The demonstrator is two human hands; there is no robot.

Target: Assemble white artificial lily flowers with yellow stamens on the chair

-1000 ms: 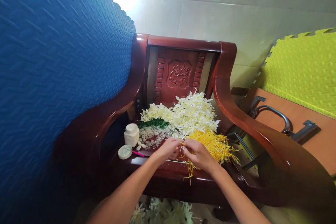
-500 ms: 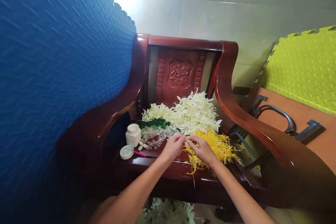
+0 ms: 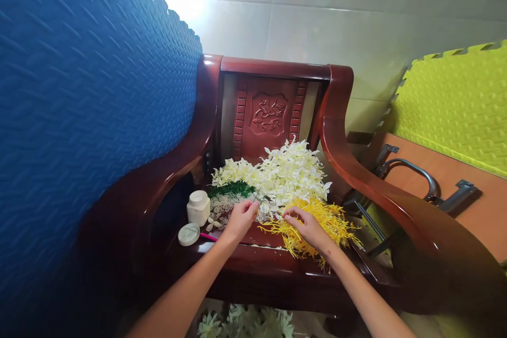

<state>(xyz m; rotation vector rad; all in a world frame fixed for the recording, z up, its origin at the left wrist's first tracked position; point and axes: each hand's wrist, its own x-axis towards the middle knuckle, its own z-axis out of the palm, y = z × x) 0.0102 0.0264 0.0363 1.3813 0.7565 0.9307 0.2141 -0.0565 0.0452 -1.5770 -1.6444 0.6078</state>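
My left hand (image 3: 241,220) pinches a thin green stem (image 3: 257,195) that points up from the fingertips. My right hand (image 3: 306,225) hovers at the near left side of a heap of yellow thread-like strands (image 3: 332,224). Its thumb and forefinger are pressed together, and whatever lies between them is too small to make out. Beyond both hands rises a large pile of white artificial flowers (image 3: 293,174). Small pale curled rings (image 3: 224,205) lie to the left, in front of a dark green bunch (image 3: 233,189).
On the carved wooden chair's seat (image 3: 257,266) stand an open white jar (image 3: 198,208) and its lid (image 3: 189,234), with a pink-handled tool (image 3: 208,236). A blue foam mat (image 3: 99,79) borders the left armrest. More white flowers (image 3: 245,322) lie below the seat.
My hands were together and have moved apart, the left one going left with the stem. The right has shifted little. The view has moved slightly.
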